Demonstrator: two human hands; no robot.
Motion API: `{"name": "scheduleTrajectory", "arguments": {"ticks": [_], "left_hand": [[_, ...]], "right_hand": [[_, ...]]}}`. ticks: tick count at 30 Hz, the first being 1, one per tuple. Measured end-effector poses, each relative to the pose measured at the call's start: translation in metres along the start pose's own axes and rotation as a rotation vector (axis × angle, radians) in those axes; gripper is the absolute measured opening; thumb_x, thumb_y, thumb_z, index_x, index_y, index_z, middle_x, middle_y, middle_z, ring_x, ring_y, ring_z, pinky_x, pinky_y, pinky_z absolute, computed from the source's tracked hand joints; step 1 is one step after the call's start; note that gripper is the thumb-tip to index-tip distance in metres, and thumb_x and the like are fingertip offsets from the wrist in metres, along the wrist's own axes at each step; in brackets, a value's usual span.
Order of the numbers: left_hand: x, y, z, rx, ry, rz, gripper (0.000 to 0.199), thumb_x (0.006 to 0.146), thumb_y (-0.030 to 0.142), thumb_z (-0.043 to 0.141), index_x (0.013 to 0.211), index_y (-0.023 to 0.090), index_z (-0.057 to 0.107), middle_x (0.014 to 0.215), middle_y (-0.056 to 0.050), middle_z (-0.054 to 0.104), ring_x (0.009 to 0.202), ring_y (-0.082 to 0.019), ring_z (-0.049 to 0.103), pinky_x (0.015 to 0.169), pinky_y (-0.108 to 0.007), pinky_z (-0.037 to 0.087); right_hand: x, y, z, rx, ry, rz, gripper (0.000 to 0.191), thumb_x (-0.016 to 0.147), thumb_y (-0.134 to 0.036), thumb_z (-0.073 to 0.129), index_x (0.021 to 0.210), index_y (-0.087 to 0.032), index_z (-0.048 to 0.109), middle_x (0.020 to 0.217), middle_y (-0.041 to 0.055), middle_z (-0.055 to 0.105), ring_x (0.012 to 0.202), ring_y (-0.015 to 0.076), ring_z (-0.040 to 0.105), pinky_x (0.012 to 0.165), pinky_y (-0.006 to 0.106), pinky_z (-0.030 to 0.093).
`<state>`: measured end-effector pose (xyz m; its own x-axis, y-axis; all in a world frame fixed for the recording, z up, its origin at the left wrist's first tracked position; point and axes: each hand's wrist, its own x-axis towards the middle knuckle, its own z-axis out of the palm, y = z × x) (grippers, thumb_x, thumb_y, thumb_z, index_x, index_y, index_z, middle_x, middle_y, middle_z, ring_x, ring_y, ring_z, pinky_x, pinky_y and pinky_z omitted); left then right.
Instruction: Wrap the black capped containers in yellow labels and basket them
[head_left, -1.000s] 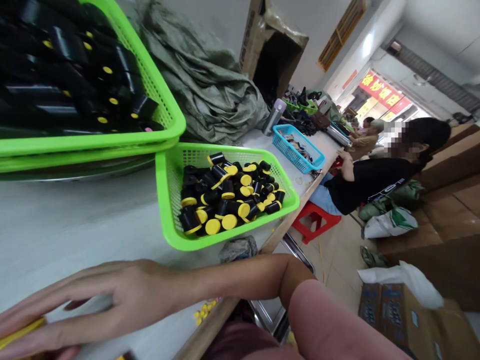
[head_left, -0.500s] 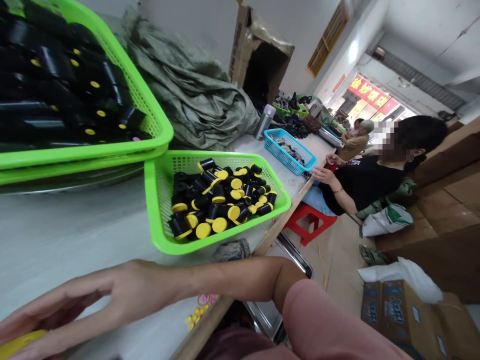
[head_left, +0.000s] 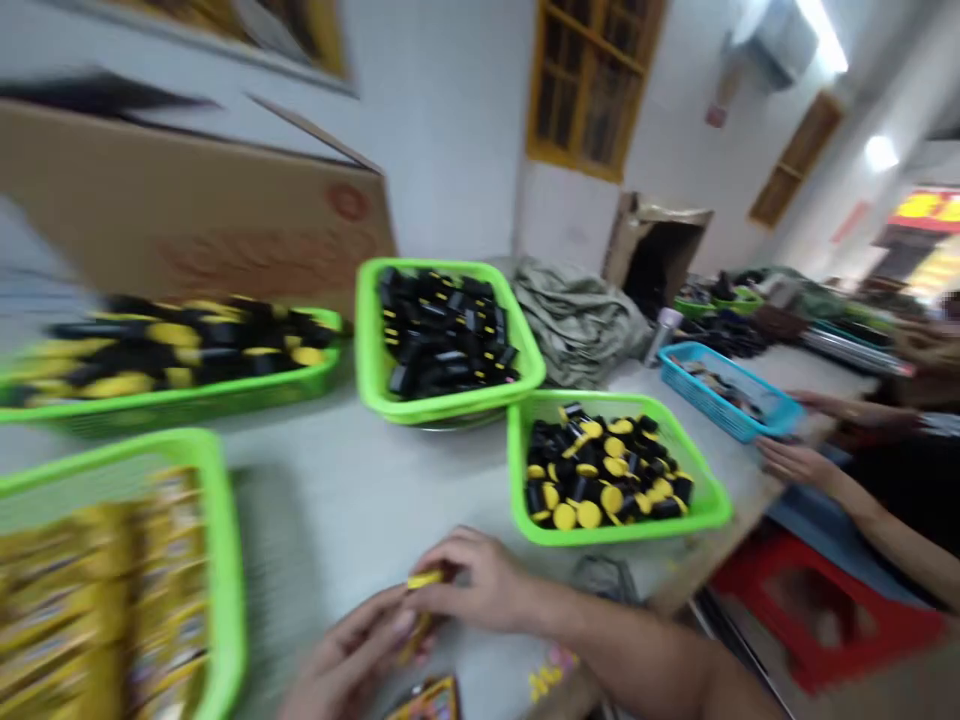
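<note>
My right hand (head_left: 487, 585) reaches in from the right, its fingers pinched around a small yellow piece (head_left: 425, 578) with a flat yellow top. Against it, my left hand (head_left: 356, 655) is closed at the lower part of the same piece; motion blur and the fingers hide most of its shape. Just below the hands lies a flat, colourful packet (head_left: 431, 700) with an orange edge, cut off by the frame. To the upper right of my hands stands a green basket (head_left: 622, 535) of short black cylinders with yellow caps (head_left: 611, 498).
Another green basket (head_left: 225, 560) at left holds yellow packets. Behind are a green basket (head_left: 450, 408) of black pieces and a long green tray (head_left: 165, 408). Small yellow bits (head_left: 544, 683) lie near the table edge. At right, a co-worker's hands (head_left: 799, 465) are by a blue basket (head_left: 739, 425).
My view has swung left, bringing in the packet basket, the long tray and a carton. My left hand has come into view, and both hands now meet at the yellow piece.
</note>
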<state>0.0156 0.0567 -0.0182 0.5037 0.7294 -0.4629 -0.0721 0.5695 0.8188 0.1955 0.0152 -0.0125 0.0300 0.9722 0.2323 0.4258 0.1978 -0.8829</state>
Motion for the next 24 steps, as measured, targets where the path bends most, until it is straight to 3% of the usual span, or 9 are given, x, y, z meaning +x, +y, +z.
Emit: {"name": "scheduleTrajectory", "arguments": {"ticks": [2, 4, 6, 9, 12, 18, 20, 22, 24], "left_hand": [[-0.007, 0.009, 0.007, -0.099, -0.023, 0.033, 0.046, 0.05, 0.038, 0.096, 0.085, 0.014, 0.077, 0.076, -0.009, 0.076, 0.067, -0.024, 0.071, 0.064, -0.031, 0.059], [-0.012, 0.015, 0.015, -0.194, -0.015, 0.06, 0.04, 0.057, 0.033, 0.094, 0.086, 0.011, 0.077, 0.079, -0.011, 0.077, 0.07, -0.024, 0.073, 0.066, -0.029, 0.06], [-0.016, 0.017, 0.022, -0.277, 0.009, 0.075, 0.032, 0.063, 0.025, 0.09, 0.088, 0.01, 0.076, 0.084, -0.012, 0.078, 0.076, -0.027, 0.076, 0.072, -0.032, 0.062], [-0.018, 0.013, 0.025, -0.375, 0.036, 0.099, 0.023, 0.067, 0.015, 0.085, 0.087, 0.009, 0.075, 0.081, -0.012, 0.078, 0.078, -0.029, 0.076, 0.071, -0.033, 0.063], [-0.013, 0.009, 0.023, -0.396, 0.006, 0.136, 0.024, 0.066, 0.013, 0.086, 0.086, 0.01, 0.074, 0.08, -0.009, 0.078, 0.075, -0.027, 0.076, 0.066, -0.03, 0.062], [-0.03, 0.02, 0.037, -0.248, -0.133, 0.284, 0.03, 0.061, 0.033, 0.091, 0.074, 0.017, 0.071, 0.072, -0.003, 0.076, 0.068, -0.02, 0.075, 0.06, -0.023, 0.06], [-0.04, 0.022, 0.044, -0.141, -0.222, 0.385, 0.029, 0.064, 0.036, 0.089, 0.072, 0.018, 0.069, 0.065, 0.001, 0.073, 0.062, -0.015, 0.071, 0.058, -0.018, 0.057], [-0.037, 0.022, 0.042, -0.199, -0.207, 0.297, 0.024, 0.068, 0.033, 0.087, 0.078, 0.019, 0.07, 0.069, 0.004, 0.074, 0.067, -0.011, 0.071, 0.066, -0.016, 0.056], [-0.027, 0.017, 0.033, -0.261, -0.182, 0.213, 0.019, 0.077, 0.034, 0.081, 0.085, 0.019, 0.071, 0.075, 0.005, 0.074, 0.076, -0.012, 0.071, 0.077, -0.019, 0.056]], "right_hand": [[-0.004, 0.0, 0.003, 0.008, -0.01, -0.072, 0.061, 0.075, -0.056, 0.077, 0.124, -0.022, 0.063, 0.113, 0.0077, 0.067, 0.098, 0.019, 0.068, 0.083, 0.029, 0.058], [-0.007, 0.001, 0.007, -0.116, -0.036, -0.242, 0.095, 0.063, -0.057, 0.085, 0.142, -0.021, 0.048, 0.136, 0.0152, 0.057, 0.123, 0.028, 0.06, 0.101, 0.039, 0.054], [-0.011, 0.003, 0.012, -0.293, 0.004, -0.406, 0.109, 0.059, -0.052, 0.089, 0.149, -0.02, 0.037, 0.15, 0.0197, 0.045, 0.138, 0.0345, 0.046, 0.113, 0.048, 0.045], [-0.015, 0.007, 0.02, -0.457, 0.163, -0.51, 0.092, 0.072, -0.033, 0.079, 0.15, -0.018, 0.033, 0.152, 0.0194, 0.045, 0.142, 0.0348, 0.042, 0.114, 0.052, 0.044], [-0.009, 0.009, 0.023, -0.442, 0.204, -0.609, 0.073, 0.076, -0.016, 0.063, 0.146, -0.021, 0.04, 0.137, 0.0145, 0.06, 0.129, 0.0284, 0.057, 0.107, 0.045, 0.052], [-0.009, -0.008, 0.016, -0.396, 0.292, -0.731, 0.057, 0.083, -0.017, 0.05, 0.14, -0.024, 0.047, 0.112, 0.0136, 0.07, 0.103, 0.027, 0.071, 0.086, 0.04, 0.065], [-0.018, -0.01, 0.011, -0.407, 0.197, -0.641, 0.045, 0.088, -0.019, 0.047, 0.133, -0.019, 0.053, 0.11, 0.0161, 0.07, 0.105, 0.0277, 0.069, 0.088, 0.043, 0.063], [-0.023, -0.003, 0.008, -0.351, 0.069, -0.496, 0.043, 0.093, -0.024, 0.047, 0.135, -0.019, 0.052, 0.125, 0.0179, 0.064, 0.124, 0.0281, 0.059, 0.107, 0.05, 0.052], [-0.023, 0.007, 0.006, -0.325, -0.018, -0.431, 0.047, 0.091, -0.033, 0.057, 0.135, -0.019, 0.05, 0.133, 0.0183, 0.059, 0.132, 0.029, 0.052, 0.114, 0.053, 0.044]]}}
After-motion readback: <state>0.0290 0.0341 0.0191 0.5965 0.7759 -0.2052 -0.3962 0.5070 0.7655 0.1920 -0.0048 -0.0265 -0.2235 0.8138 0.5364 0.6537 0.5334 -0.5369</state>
